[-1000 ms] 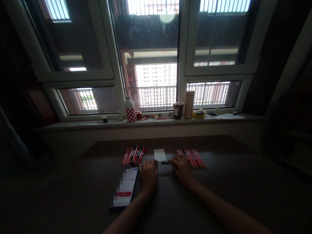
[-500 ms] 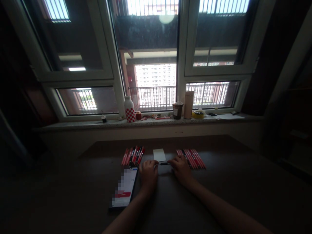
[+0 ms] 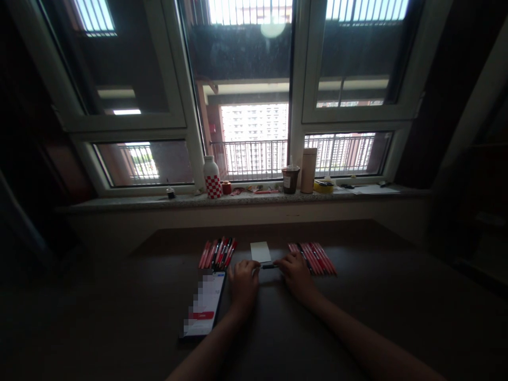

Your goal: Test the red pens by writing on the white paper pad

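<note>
A: Where is the pen point(image 3: 269, 266)?

B: Crosswise between the two hands, just on the near side of the pale paper point(image 3: 261, 252). Dark barrel in the middle, paler end to the left. Cannot tell if it touches the table point(image 3: 397, 286) or is held slightly above

A: And the hands?

B: Left hand point(image 3: 243, 283) pinches the pale end, fingers bent; right hand point(image 3: 297, 278) pinches the dark end. Exact finger contact too dim to make out

A: How is this hold best done?

B: My judgement: light, even pinch at both ends, pen kept level and straight. Any push or pull should run along its length; a sideways twist would likely bend or slip it. Resting the wrists low seems sensible, as does keeping the right palm off the right-hand pens point(image 3: 317, 259), which lie close by

A: Anything different from a second ago?

B: Little. The left hand sits slightly nearer the right, a bit farther from the phone point(image 3: 212, 301). Right hand much as it was. Paper, right-hand pens and left-hand pens point(image 3: 218, 254) unmoved

A: Farther out?

B: Stone sill point(image 3: 182, 201) beyond the table: checked bottle point(image 3: 213, 182), lidded cup point(image 3: 290, 180), tall tan flask point(image 3: 308, 172), all upright, same places
</note>
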Demonstrator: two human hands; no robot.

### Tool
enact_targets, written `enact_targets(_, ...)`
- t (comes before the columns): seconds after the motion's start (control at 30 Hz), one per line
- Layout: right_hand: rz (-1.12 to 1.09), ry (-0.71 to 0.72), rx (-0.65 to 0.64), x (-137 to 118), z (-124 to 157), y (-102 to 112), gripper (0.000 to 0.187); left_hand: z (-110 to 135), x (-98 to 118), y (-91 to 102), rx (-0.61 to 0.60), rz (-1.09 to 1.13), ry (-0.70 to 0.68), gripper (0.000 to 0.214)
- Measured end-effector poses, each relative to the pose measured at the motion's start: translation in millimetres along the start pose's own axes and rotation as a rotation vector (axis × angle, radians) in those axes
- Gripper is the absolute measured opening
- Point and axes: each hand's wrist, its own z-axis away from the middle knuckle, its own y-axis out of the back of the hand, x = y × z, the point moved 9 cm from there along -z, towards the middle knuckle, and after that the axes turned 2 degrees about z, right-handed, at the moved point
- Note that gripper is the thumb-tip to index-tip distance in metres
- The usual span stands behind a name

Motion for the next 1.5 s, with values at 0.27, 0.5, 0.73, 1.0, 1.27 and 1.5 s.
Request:
enact_targets(0.27, 0.004, 0.009, -0.003, -0.7, -0.5, -1.9, 0.035, -0.4, -2.2, -4.0, -0.004, -0.001, -0.008, 0.02)
enact_targets(0.5, 0.003, 0.007, -0.016, 0.5, -0.6, -4.7, 0.033, -1.1, -1.3, -5.3, -0.021, 0.054, -0.017, 0.023)
enact_targets(0.73, -0.015, 0.018, -0.008, 2.6, -0.2, -7.2, 0.033, -1.7, -2.3, -5.1, -0.034, 0.077, 0.002, 0.024)
enact_targets(1.0, -0.013, -0.006, -0.01, 3.4, 0.1, -5.5, 0.033, -2.2, -3.1, -4.5, -0.019, 0.017, 0.003, 0.028)
enact_targets(1.27, 0.03, -0.036, -0.023, 6.0, -0.8, -5.1, 0.033, 0.5, -15.7, -1.2, 0.047, -0.223, 0.086, 0.034)
enact_targets(1.5, 0.043, -0.038, -0.027, 3.1, -0.8, -2.6, 0.032, 2.7, -17.4, -4.5, -0.006, -0.275, 0.109, 0.03)
